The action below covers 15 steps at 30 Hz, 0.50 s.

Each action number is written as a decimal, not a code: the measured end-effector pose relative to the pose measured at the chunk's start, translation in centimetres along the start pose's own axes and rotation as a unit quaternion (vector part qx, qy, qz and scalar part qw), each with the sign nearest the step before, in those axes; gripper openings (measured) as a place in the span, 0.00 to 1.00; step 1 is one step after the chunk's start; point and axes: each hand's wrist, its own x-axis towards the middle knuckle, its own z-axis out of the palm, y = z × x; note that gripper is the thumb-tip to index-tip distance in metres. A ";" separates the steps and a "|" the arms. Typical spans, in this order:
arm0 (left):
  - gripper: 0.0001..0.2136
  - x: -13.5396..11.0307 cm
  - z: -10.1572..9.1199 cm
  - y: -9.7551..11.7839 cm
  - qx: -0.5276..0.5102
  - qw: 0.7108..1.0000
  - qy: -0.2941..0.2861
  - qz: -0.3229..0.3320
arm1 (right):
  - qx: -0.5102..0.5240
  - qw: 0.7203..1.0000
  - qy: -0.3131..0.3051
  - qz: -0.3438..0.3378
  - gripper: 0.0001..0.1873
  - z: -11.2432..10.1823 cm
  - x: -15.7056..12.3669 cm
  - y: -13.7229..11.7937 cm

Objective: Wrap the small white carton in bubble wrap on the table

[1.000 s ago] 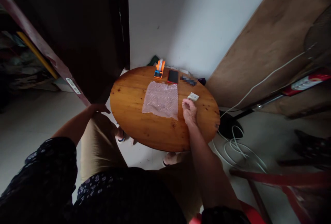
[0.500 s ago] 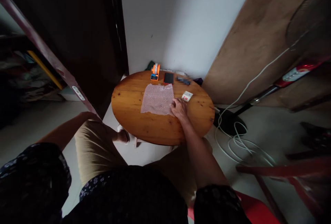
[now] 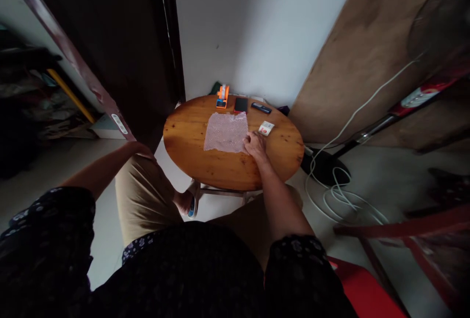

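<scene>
My right hand point(image 3: 255, 145) touches the bubble wrap's point(image 3: 224, 133) four o'clock edge, left hand point(image 3: 144, 150) by my knee point(image 3: 132, 169); I can't tell either's grip

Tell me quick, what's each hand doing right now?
Left hand: on the knee; open or closed can't be told.
Right hand: curled at the right edge of the bubble wrap; can't tell if it's gripping.

Dimpled, pale pink bubble wrap point(image 3: 225, 133) contrasts with a honey-brown wooden table point(image 3: 216, 170) flecked with dark knots, an orange-and-blue tape dispenser point(image 3: 222, 95) and a white card point(image 3: 266, 128) marked in red. Pale blossoms pattern a black sleeve point(image 3: 301, 254); the trousers point(image 3: 145, 200) are plain khaki.
</scene>
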 end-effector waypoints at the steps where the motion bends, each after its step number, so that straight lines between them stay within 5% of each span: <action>1: 0.25 0.2 -0.1 0.1 0.014 0.999 -0.039 -0.011 | -0.003 1.000 0.001 0.000 0.14 -0.1 0.0 0.0; 6: 0.25 0.6 0.0 0.4 0.042 0.992 -0.119 -0.006 | -0.014 1.000 -0.001 0.007 0.15 -0.3 -0.1 -0.3; 15: 0.17 2.9 0.2 0.1 -0.094 0.992 -0.082 -0.021 | -0.033 0.999 -0.018 0.016 0.16 -0.7 -0.4 -0.4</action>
